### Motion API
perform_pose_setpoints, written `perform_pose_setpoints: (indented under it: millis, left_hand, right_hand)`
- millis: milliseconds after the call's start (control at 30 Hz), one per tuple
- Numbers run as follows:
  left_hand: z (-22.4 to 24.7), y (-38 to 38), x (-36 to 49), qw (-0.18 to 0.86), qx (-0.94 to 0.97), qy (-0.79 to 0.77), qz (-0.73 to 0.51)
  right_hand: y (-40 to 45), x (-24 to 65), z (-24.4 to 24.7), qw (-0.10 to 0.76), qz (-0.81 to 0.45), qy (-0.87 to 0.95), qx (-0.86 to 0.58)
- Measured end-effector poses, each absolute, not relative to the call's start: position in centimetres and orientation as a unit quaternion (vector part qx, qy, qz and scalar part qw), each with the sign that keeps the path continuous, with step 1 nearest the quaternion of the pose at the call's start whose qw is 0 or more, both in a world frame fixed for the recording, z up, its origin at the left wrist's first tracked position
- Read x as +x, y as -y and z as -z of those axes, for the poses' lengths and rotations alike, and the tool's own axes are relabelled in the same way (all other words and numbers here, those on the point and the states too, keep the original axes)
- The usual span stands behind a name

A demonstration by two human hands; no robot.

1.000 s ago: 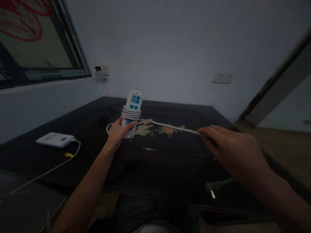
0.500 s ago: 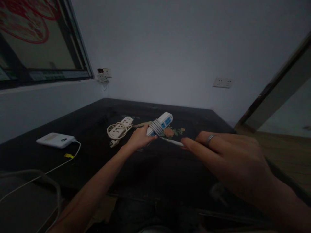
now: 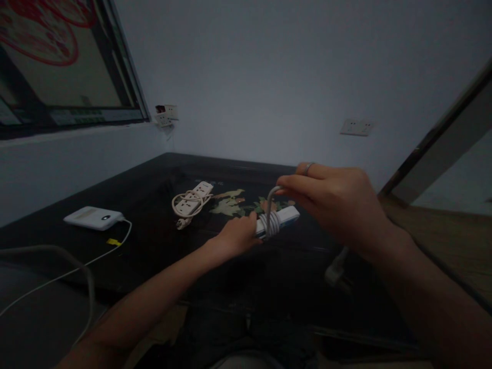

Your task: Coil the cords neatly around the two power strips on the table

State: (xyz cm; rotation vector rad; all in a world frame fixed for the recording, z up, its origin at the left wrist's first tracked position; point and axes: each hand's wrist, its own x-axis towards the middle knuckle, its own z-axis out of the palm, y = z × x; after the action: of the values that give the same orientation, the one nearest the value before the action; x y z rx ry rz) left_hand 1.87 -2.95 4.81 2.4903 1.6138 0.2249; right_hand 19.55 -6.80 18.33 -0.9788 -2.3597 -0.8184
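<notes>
Now white power strip (image 3: 289, 216) tilted, cord-wrapped mid-body.

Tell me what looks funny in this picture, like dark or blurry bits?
Head view: dim all over, and the black table is especially dark near its front; head view: the plug below the right hand looks smeary; head view: faint, dull shine on the tabletop, no bright glare.

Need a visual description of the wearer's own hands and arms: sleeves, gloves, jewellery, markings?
Both hands are bare, no gloves. The right hand wears a silvery ring; no ring shows on the left hand. No sleeves, watch or bracelet in view on either forearm.
</notes>
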Motion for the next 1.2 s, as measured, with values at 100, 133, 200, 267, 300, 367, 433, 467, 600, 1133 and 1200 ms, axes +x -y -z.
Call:
perform_pose_setpoints:
  millis: [100,133,200,267,300,367,433,467,600,1133,1200]
  left_hand:
    - [-5.3,4.7,2.9,0.015,0.863,-0.504,-0.040]
    - [-5.5,5.2,3.1,-0.002,0.872,-0.488,-0.039]
    - [-5.9,6.0,3.2,-0.025,0.885,-0.464,-0.037]
    - [-6.3,6.5,3.1,-0.035,0.891,-0.451,-0.031]
    - [-6.4,6.6,2.9,-0.037,0.893,-0.447,-0.030]
    - [-6.4,6.7,2.5,-0.030,0.896,-0.441,-0.038]
    - [-6.2,6.7,1.9,0.001,0.895,-0.441,-0.066]
    - [-6.0,6.6,1.6,0.031,0.892,-0.443,-0.088]
    - [-5.0,6.5,0.3,0.234,0.858,-0.421,-0.182]
    - [-2.6,6.2,-0.6,0.393,0.746,-0.459,-0.279]
    - [-2.9,6.5,-0.7,0.400,0.763,-0.429,-0.272]
  right_hand:
    - [4.9,19.7,-19.0,0.208,0.245,0.865,-0.385]
    - [4.2,19.9,-19.2,0.203,0.228,0.869,-0.389]
    - [3.0,20.4,-19.6,0.189,0.193,0.881,-0.389]
    - [1.9,20.9,-19.9,0.172,0.164,0.890,-0.388]
    - [1.5,21.2,-20.0,0.164,0.151,0.893,-0.390]
    - [0.7,21.8,-20.2,0.151,0.122,0.897,-0.396]
    - [-0.1,22.6,-20.1,0.145,0.084,0.899,-0.405]
    - [-0.5,23.1,-20.0,0.150,0.064,0.897,-0.411]
    - [-2.1,24.9,-19.1,0.187,-0.010,0.885,-0.427]
    - [-2.4,26.4,-18.5,0.203,-0.005,0.883,-0.424]
    - [-2.4,26.4,-18.4,0.191,-0.017,0.887,-0.419]
